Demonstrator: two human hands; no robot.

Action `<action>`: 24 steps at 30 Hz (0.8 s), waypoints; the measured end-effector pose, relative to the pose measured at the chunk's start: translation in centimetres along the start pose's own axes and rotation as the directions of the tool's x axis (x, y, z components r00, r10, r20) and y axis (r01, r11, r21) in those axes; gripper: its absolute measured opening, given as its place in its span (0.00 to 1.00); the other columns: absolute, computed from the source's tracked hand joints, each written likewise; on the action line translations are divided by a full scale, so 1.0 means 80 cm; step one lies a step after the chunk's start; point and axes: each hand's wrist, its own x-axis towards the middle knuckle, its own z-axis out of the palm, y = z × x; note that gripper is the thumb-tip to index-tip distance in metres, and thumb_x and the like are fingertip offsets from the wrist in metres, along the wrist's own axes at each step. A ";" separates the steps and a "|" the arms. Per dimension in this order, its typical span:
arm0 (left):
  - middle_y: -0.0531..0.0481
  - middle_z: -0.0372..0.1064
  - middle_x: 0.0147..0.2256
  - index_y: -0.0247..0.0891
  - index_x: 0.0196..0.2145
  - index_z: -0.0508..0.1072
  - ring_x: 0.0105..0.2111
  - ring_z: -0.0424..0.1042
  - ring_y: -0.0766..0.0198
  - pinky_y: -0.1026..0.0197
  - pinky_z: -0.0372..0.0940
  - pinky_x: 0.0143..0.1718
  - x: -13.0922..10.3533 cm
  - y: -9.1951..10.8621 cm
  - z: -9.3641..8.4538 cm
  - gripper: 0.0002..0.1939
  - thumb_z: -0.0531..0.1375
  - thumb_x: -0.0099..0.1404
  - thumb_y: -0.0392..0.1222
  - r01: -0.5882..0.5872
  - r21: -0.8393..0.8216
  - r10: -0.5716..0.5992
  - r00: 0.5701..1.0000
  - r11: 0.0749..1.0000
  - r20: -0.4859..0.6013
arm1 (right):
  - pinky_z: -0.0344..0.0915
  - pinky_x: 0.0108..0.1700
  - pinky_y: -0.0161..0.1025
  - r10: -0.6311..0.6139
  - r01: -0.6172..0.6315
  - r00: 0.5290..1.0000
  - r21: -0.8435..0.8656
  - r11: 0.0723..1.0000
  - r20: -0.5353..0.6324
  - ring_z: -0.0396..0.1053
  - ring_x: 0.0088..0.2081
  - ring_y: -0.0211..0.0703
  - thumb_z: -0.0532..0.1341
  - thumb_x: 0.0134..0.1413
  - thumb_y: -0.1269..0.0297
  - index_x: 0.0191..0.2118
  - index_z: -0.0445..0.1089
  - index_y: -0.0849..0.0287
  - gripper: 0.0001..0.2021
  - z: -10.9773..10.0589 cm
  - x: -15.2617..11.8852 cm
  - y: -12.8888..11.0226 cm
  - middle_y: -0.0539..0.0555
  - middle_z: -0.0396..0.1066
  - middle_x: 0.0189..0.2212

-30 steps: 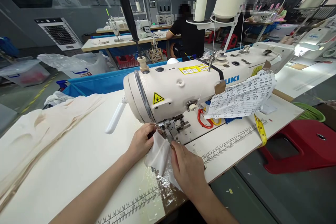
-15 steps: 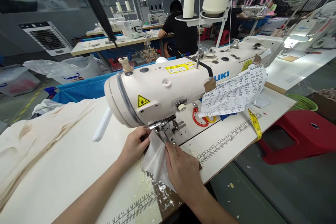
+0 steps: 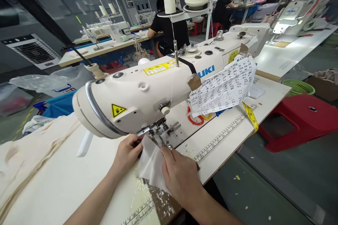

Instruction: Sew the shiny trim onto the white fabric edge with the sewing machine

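Observation:
A piece of thin white cloth [image 3: 150, 165] lies under the needle area of a white sewing machine [image 3: 126, 91] and drapes toward the table's front edge. My left hand [image 3: 128, 153] is at the cloth's left edge, fingers curled and thumb pressed against it. On the cloth's right side, my right hand [image 3: 179, 174] is closed, thumb and forefinger pinched close to the presser foot area. Slim metal parts [image 3: 157, 140] sit at those fingertips; whether the hand grips any of them I cannot tell. The machine head partly hides the left fingertips.
Pale fabric pieces [image 3: 31, 151] lie on the table's left. Red-handled scissors [image 3: 194, 119], a handwritten paper sheet [image 3: 224, 88] and a yellow measuring tape [image 3: 250, 116] are on the right. A red stool [image 3: 298, 123] stands beside the table. Another person [image 3: 171, 31] sits ahead.
The view has shifted, so the machine appears farther left and larger. Both hands stay at the cloth by the needle area, with little visible change in their grip.

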 end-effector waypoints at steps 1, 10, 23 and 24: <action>0.51 0.69 0.22 0.40 0.22 0.71 0.25 0.70 0.59 0.61 0.66 0.28 0.000 0.000 0.000 0.16 0.57 0.57 0.54 -0.001 -0.001 0.001 1.000 1.000 0.003 | 0.64 0.25 0.38 -0.003 0.003 1.000 -0.001 1.000 0.009 0.76 0.29 0.43 0.59 0.60 0.74 0.50 0.67 0.59 0.13 0.000 0.001 0.000 0.50 0.77 0.32; 0.49 0.71 0.26 0.40 0.26 0.71 0.30 0.72 0.58 0.59 0.68 0.33 -0.002 -0.010 0.005 0.15 0.55 0.61 0.53 -0.094 0.006 0.094 0.996 0.996 0.000 | 0.65 0.23 0.37 -0.038 0.036 0.999 -0.069 0.997 -0.015 0.74 0.26 0.42 0.61 0.58 0.75 0.49 0.68 0.60 0.14 0.004 0.006 0.001 0.51 0.77 0.31; 0.47 0.75 0.33 0.41 0.35 0.73 0.35 0.73 0.54 0.55 0.69 0.35 -0.002 -0.007 0.015 0.12 0.53 0.55 0.42 -0.208 0.182 0.219 0.975 0.961 -0.040 | 0.66 0.25 0.35 -0.092 0.088 0.995 -0.120 0.989 -0.027 0.75 0.27 0.41 0.58 0.59 0.75 0.52 0.69 0.64 0.15 0.007 0.004 0.001 0.54 0.77 0.32; 0.47 0.75 0.32 0.41 0.34 0.74 0.34 0.73 0.55 0.55 0.69 0.35 -0.002 -0.004 0.014 0.12 0.53 0.56 0.43 -0.184 0.150 0.192 0.981 0.971 -0.037 | 0.66 0.25 0.35 -0.092 0.089 0.995 -0.117 0.989 -0.025 0.75 0.27 0.41 0.58 0.59 0.75 0.52 0.69 0.64 0.16 0.007 0.003 0.001 0.54 0.77 0.32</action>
